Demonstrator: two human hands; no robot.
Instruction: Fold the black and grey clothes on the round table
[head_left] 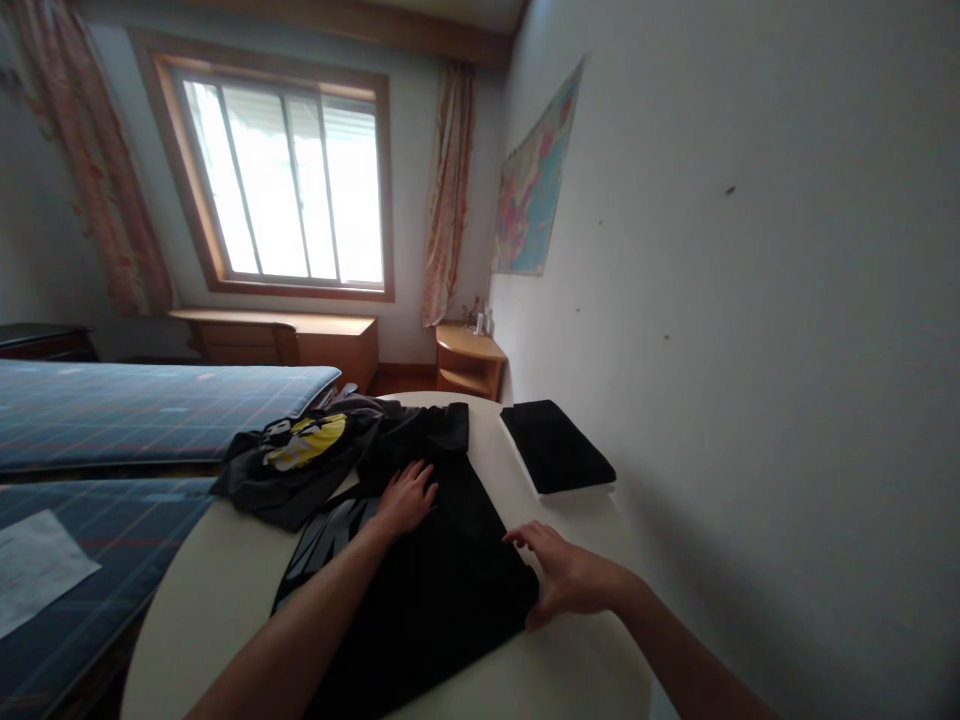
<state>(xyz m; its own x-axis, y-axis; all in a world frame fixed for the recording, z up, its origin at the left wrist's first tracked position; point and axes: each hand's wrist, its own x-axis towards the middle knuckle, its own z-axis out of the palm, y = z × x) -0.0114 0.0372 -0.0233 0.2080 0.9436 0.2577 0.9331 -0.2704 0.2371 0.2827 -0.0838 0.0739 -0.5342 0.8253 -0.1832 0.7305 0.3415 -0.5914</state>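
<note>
Here, the scene is listed by what can be counted.

Hands: two are seen, both the person's own, well apart from each other.
Left hand (pixel 406 497): it is laid flat, fingers spread, on the black shirt (pixel 435 590); nothing is clamped in it.
Right hand (pixel 561 577): its fingers are spread and set on the shirt's right edge, with the thumb at the lower corner; whether the cloth is pinched cannot be told.
Black shirt: one is spread on the round table (pixel 217 590), in front of the person, with grey lettering shown beside the left forearm.
Heap of clothes (pixel 300 460): one dark pile is seen at the far left of the table, touching the shirt's far end; a yellow print shows on top.
Folded black cloth (pixel 556 445): one flat piece is placed near the wall, apart from the shirt.
Beds (pixel 142 410): two are seen to the left, covered in blue checked fabric; one sheet of paper (pixel 37 565) lies on the nearer one.
Window (pixel 285 185): one, flanked by two curtains.
Map (pixel 534 185): one is hung on the right wall.
</note>
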